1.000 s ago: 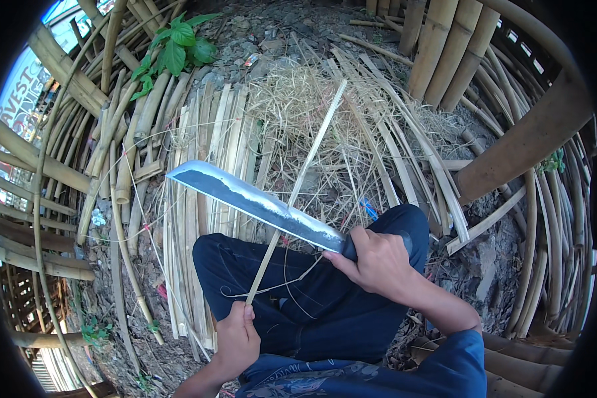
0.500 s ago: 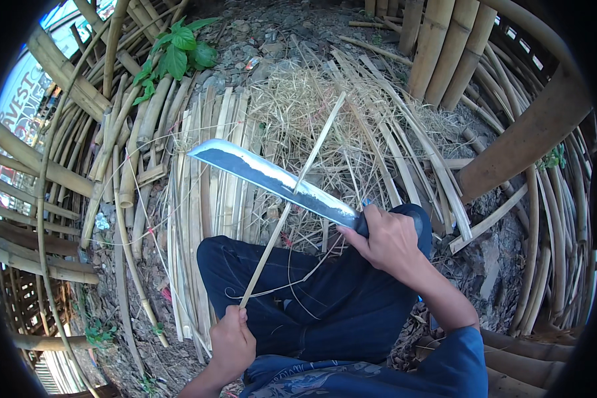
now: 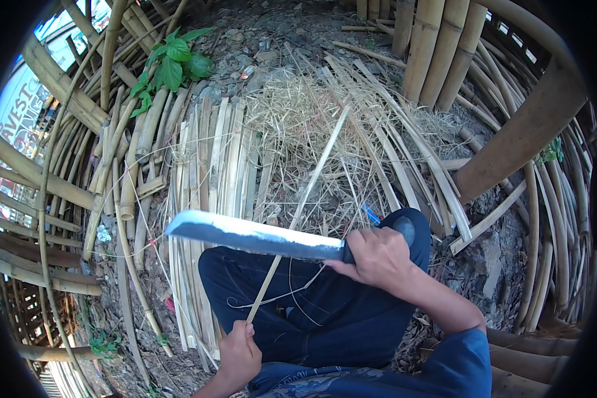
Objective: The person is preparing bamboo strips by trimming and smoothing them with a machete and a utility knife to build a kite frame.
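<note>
My right hand [image 3: 377, 257] grips the dark handle of a machete [image 3: 245, 237] above my right knee. Its broad blade points left, bright along the upper side and darker below. In my left hand [image 3: 239, 351], closed near my lap, is the lower end of a thin bamboo strip [image 3: 323, 154]. From there the strip slants up and away to the right, and the blade crosses over it at about its middle. A thin curled sliver [image 3: 272, 300] hangs over my dark trousers beside the strip.
Flat bamboo strips [image 3: 209, 159] lie in a row at left, with more split lengths [image 3: 414, 149] at right. Pale shavings [image 3: 305, 119] are heaped between them. Thick bamboo poles [image 3: 438, 53] stand at far right, a brown post [image 3: 511, 139] leans nearby, and a leafy plant [image 3: 176, 63] grows at far left.
The machete has come down along the strip toward my lap and its blade lies more level. My left hand has shifted slightly down and right, still holding the strip.
</note>
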Demonstrator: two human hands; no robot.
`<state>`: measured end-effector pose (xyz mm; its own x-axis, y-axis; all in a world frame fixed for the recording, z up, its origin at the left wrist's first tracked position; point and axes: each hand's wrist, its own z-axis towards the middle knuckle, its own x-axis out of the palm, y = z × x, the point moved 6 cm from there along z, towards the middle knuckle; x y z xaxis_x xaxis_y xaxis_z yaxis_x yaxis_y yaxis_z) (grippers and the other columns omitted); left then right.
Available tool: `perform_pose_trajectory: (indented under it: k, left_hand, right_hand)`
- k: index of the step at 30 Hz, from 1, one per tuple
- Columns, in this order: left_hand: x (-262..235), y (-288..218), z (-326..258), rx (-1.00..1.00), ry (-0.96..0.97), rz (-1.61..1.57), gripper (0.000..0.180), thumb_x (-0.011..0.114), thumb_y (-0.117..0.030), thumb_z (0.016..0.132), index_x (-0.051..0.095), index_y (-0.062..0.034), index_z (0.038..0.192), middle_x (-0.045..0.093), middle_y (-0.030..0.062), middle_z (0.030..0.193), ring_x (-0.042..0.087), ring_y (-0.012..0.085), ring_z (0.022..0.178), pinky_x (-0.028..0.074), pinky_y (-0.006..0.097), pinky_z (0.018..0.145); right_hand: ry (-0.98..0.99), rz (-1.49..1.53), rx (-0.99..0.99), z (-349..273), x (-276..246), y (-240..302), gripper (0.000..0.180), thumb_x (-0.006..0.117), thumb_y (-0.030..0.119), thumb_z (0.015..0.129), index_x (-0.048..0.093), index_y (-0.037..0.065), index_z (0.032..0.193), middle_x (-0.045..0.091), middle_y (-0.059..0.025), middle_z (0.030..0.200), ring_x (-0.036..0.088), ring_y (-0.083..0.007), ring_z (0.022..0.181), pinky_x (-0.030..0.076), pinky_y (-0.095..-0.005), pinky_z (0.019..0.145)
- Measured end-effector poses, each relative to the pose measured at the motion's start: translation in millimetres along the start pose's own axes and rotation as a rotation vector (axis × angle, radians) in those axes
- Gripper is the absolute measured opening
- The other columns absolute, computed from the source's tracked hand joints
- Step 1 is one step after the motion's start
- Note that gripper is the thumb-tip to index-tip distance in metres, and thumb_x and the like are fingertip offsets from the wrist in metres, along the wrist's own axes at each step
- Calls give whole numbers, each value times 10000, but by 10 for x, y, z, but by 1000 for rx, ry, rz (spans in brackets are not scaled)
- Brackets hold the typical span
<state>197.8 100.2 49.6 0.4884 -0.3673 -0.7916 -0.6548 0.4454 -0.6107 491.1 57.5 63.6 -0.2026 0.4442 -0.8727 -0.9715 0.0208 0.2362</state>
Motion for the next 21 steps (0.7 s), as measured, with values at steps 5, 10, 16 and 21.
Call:
perform_pose_trajectory:
  k: [5, 10, 16, 21]
  left_hand:
    - [36, 4, 42, 1, -13, 30, 168, 438, -96, 985, 499, -16, 851, 531, 175, 606, 566, 378, 519, 395, 434, 484]
    - [-47, 67, -89, 22, 4, 38, 82, 492, -51, 946, 509, 1, 885, 555, 193, 627, 591, 397, 543, 441, 455, 479]
    - [17, 152, -39, -47, 37, 40, 68, 497, -41, 934, 518, -4, 881, 554, 186, 616, 596, 392, 542, 442, 446, 473]
    - [-79, 86, -125, -8, -38, 47, 187, 427, -90, 984, 502, -14, 830, 501, 183, 581, 550, 381, 502, 390, 437, 477]
  right_hand:
    - [70, 48, 174, 2, 29, -141, 493, 675, 479, 844, 532, 22, 730, 573, -162, 553, 586, -312, 455, 451, -397, 426]
    - [-10, -54, 101, 81, 22, -255, 530, 640, 516, 858, 517, 31, 683, 561, -134, 523, 573, -278, 409, 451, -365, 388]
    - [75, 1, -75, 82, 39, 10, 508, 636, 493, 868, 533, 14, 737, 570, -151, 567, 578, -320, 457, 469, -392, 454]
    - [40, -158, 256, 285, -58, -749, 545, 590, 516, 895, 543, 4, 715, 586, -177, 529, 603, -314, 444, 474, -390, 419]
